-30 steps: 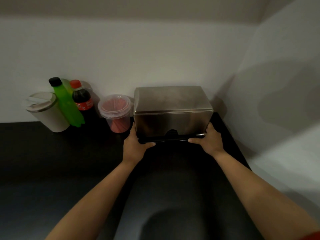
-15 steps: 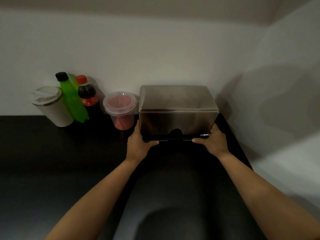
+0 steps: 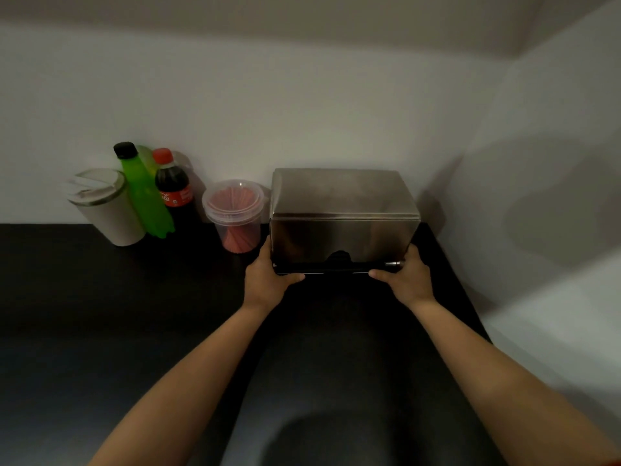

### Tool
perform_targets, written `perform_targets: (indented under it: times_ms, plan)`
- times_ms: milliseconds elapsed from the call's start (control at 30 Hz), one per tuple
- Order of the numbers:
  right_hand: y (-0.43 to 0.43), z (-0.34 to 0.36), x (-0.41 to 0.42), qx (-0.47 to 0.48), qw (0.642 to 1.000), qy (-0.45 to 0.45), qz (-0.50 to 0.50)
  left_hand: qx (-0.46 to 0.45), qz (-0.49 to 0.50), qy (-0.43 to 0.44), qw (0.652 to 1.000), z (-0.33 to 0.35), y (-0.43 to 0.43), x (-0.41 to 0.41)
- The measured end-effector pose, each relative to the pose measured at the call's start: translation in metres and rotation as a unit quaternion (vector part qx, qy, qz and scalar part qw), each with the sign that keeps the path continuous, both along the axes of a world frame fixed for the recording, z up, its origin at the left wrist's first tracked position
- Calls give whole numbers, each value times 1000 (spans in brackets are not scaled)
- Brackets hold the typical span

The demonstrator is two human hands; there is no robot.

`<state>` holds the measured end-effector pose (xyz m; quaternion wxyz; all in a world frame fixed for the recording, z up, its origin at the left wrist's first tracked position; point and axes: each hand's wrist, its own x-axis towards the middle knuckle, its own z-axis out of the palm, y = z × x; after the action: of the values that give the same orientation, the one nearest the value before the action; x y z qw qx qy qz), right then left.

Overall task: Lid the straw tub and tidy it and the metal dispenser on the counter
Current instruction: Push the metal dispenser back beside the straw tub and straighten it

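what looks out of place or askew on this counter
Nothing stands out: the straw tub is lidded and upright beside the metal dispenser, which looks level, with the left hand and right hand holding its lower front corners.

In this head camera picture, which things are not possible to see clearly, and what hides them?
Head view, fingers of the left hand and right hand: hidden behind the sides of the metal dispenser; only thumbs and backs show.
Head view, dispenser contents: hidden by its closed steel walls.
Head view, gap between dispenser and straw tub: too dim to tell touching or apart.
Head view, cola bottle base: lost in shadow against the counter.
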<state>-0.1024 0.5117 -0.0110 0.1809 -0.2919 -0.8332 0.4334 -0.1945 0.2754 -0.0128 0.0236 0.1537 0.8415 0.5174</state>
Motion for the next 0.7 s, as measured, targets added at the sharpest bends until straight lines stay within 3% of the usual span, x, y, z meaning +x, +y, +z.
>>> perform_targets:
  times_ms: [467,700]
  plan:
    - [-79,21,20,6,996,-44,-76,0,-5,-24,1000,25,-54,8]
    - [-156,31,15,16,999,-18,-21,-10,6,25,1000,36,-101,-3]
